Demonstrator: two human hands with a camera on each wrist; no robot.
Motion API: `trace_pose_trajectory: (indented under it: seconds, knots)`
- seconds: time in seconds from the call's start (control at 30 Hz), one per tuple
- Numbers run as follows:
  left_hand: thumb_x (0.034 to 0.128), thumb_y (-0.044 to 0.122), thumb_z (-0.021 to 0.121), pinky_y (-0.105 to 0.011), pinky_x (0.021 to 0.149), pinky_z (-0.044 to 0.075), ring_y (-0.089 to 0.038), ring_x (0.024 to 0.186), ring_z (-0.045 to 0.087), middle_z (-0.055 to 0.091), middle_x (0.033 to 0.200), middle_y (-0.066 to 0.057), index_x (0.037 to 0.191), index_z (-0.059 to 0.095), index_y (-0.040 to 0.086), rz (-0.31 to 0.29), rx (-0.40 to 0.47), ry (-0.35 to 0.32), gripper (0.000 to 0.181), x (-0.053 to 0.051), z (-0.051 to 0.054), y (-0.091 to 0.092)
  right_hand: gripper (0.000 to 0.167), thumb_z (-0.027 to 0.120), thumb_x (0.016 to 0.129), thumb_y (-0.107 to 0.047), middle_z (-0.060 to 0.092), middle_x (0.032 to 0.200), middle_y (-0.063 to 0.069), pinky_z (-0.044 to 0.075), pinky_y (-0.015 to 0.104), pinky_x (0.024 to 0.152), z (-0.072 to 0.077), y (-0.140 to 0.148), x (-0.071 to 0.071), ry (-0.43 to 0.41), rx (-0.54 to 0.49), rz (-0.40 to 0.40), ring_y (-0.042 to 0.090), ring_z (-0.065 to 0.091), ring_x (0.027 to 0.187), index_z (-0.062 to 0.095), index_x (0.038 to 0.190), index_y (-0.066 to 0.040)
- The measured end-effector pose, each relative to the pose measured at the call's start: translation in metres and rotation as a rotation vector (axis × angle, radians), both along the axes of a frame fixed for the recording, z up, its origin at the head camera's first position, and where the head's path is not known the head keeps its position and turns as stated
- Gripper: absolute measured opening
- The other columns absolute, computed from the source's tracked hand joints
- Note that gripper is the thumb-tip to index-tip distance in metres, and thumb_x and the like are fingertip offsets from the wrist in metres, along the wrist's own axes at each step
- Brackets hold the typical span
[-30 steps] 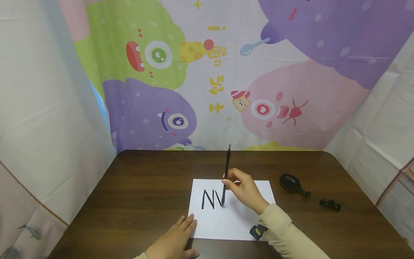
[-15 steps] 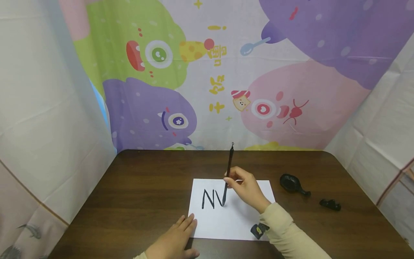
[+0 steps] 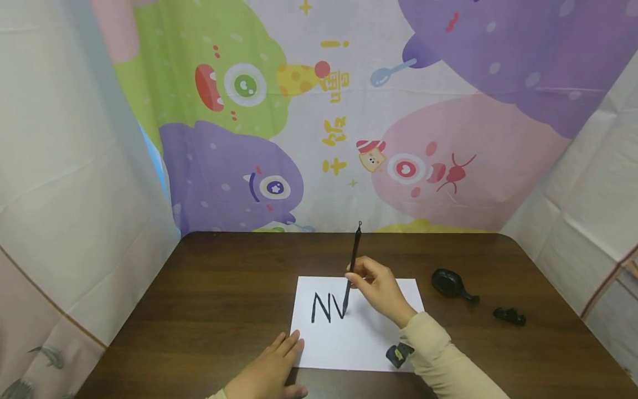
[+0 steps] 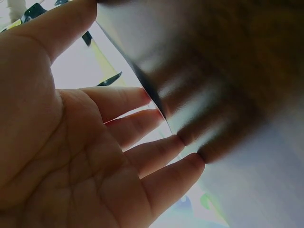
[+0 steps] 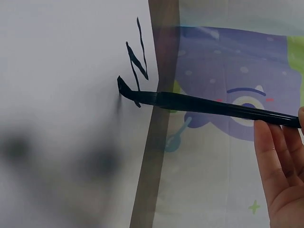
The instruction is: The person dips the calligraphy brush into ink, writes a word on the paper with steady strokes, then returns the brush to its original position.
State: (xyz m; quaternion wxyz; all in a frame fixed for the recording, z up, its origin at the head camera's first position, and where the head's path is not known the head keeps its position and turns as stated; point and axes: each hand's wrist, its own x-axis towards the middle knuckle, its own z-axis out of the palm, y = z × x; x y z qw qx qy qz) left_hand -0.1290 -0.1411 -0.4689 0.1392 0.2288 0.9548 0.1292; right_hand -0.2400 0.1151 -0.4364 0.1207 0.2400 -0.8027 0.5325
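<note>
My right hand pinches a dark writing brush between thumb and fingers, handle pointing up. In the right wrist view the bent bristle tip of the brush touches the white paper. Black strokes stand on the left half of the paper: an N and, beside it, a V-like mark where the tip is. My left hand rests with extended fingers at the paper's lower left edge; in the left wrist view the fingertips touch the surface.
On the brown table, right of the paper, lies a black spoon-shaped dish. A small black rest-like piece is near it. A black wrist device hangs under my right sleeve. A printed curtain stands behind the table.
The brush's upper end has shifted slightly right, and my right hand has moved a little right with it. The tip stays near the bottom of the V-like mark. My left hand keeps its place.
</note>
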Motion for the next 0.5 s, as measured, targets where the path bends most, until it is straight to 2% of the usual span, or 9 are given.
trace_pose_trajectory:
  seconds: [0.17,0.5]
  knots:
    - [0.0788,0.049,0.075,-0.059,0.110,0.037,-0.044,0.141,0.037,0.039,0.155,-0.017,0.144,0.046,0.003,0.002,0.005,-0.008,0.086,0.0004,0.0005,0.0002,0.011,0.069,0.091,-0.013,0.071,0.087,0.011,0.059,0.025,0.069,-0.0003,0.0000,-0.0014,-0.009,-0.016,-0.009,0.025,0.072,0.077,0.066,0.098,-0.007]
    - [0.0791,0.050,0.075,-0.059,0.110,0.037,-0.044,0.141,0.037,0.039,0.155,-0.016,0.144,0.046,0.003,-0.001,-0.001,-0.003,0.085,0.0004,-0.0005,0.0000,0.009,0.070,0.090,-0.013,0.070,0.085,0.009,0.059,0.024,0.070,-0.0039,0.0011,-0.0081,0.006,-0.023,-0.035,0.021,0.072,0.077,0.066,0.096,-0.008]
